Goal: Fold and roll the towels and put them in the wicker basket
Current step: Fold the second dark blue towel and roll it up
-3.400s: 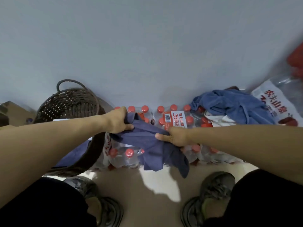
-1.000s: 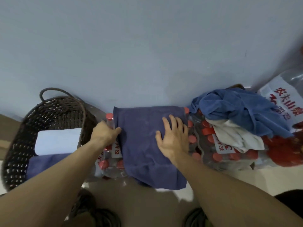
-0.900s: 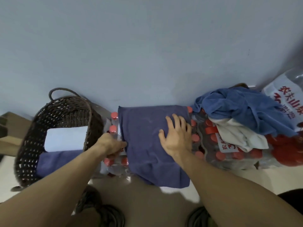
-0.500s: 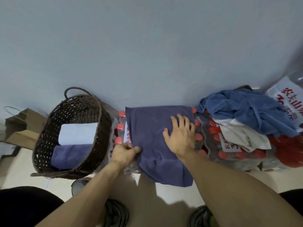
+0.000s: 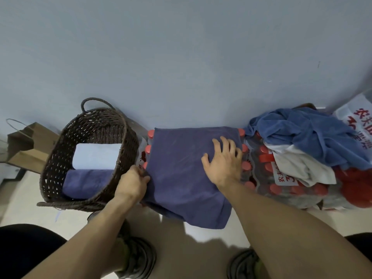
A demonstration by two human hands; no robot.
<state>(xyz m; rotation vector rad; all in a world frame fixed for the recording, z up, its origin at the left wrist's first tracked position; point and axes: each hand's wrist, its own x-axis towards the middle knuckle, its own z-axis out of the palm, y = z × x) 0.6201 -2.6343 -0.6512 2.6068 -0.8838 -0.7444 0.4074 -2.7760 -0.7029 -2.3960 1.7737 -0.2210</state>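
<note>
Purple towel taken as landmark. It is spread flat over a pack of bottles, long axis running from the near floor toward the wall; its near end is draped off the pack's front edge, above the floor.

Nearest, at the towel's left edge toward the near end: left hand, fingers curled on the hem, which is pinched. Farther in, on the towel's right half: right hand, laid flat with fingers spread, the cloth pressed down and nothing gripped. The hanging near end is closer to the left hand; a fold or roll is judged likely to be started there, away from the body, along the long axis.

Left of the towel, just beside the bottles: wicker basket. Two rolls are held in it, a purple roll at the near side and a white roll behind it, touching.

Right of the towel: a heap on more bottles, blue towel over white towel, neither folded yet.
</note>
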